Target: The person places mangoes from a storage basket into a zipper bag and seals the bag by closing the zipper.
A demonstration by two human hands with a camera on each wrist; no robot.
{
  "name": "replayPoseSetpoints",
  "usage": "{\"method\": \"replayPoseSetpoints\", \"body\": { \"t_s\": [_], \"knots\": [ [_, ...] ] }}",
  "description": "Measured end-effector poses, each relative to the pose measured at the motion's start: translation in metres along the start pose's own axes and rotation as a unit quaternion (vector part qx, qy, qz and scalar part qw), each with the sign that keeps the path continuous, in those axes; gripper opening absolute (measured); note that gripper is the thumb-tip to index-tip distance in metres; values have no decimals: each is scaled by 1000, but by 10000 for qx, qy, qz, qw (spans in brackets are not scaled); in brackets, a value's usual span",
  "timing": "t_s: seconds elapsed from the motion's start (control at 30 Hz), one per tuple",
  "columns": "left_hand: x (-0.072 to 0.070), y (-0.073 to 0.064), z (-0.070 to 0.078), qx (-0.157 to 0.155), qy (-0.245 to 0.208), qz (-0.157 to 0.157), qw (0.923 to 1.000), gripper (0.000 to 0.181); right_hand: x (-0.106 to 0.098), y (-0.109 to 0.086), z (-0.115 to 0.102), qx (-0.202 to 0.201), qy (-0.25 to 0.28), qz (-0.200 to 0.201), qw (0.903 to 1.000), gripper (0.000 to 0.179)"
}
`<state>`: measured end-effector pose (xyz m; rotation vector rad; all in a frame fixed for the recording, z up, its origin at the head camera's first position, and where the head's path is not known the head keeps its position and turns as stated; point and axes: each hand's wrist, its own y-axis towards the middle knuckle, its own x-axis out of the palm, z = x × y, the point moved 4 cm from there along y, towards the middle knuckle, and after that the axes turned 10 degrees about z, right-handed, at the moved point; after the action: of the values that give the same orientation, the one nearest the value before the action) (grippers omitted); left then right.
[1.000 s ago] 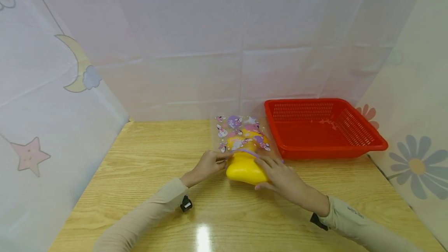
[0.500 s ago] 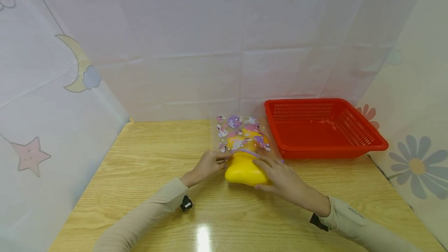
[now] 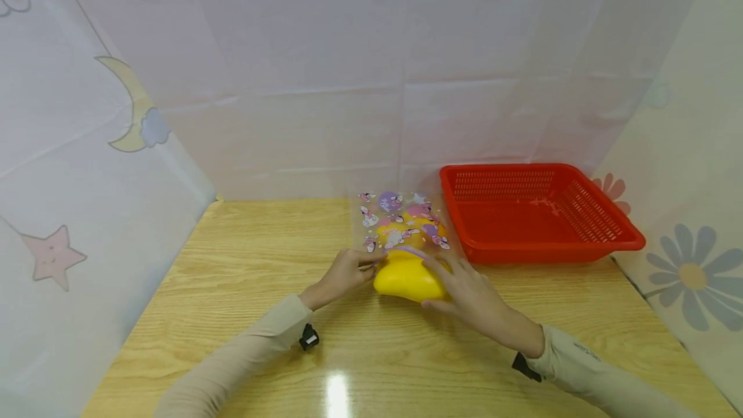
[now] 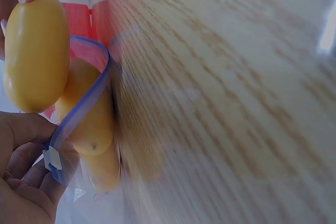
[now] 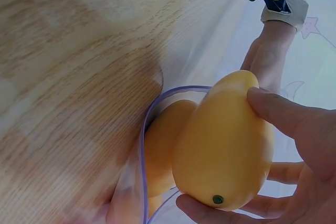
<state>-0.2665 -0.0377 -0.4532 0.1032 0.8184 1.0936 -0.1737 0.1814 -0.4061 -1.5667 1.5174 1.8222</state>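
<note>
A yellow mango [image 3: 409, 279], smooth and with a small green stem spot in the right wrist view, is gripped by my right hand [image 3: 473, 298] between thumb and fingers. It sits at the open mouth of a clear zip bag [image 3: 369, 217] printed with pink and purple figures. My left hand [image 3: 342, 278] pinches the purple rim [image 4: 79, 111] of the bag near its white slider [image 4: 52, 158]. Inside the bag lie other yellow mangoes [image 5: 169, 137], seen through the film. The held mango overlaps the rim and hides part of the opening.
A red plastic basket [image 3: 540, 251] with slotted walls stands to the right of the bag. The wooden table [image 3: 261, 237] meets a pale wall sheet at the back. Patterned sheets hang on both sides.
The mango in my right hand has turned a little and shifted slightly toward the bag's mouth, the right fingers moving with it. My left hand keeps its pinch on the rim.
</note>
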Motion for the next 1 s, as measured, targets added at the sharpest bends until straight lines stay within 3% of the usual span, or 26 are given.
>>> {"method": "replayPoseSetpoints", "body": {
  "t_s": [1.0],
  "knots": [
    [0, -1, -1, -12, -104, 46, 9999, 34, 2, 2, 0, 14, -46, 191, 9998, 74]
  ]
}}
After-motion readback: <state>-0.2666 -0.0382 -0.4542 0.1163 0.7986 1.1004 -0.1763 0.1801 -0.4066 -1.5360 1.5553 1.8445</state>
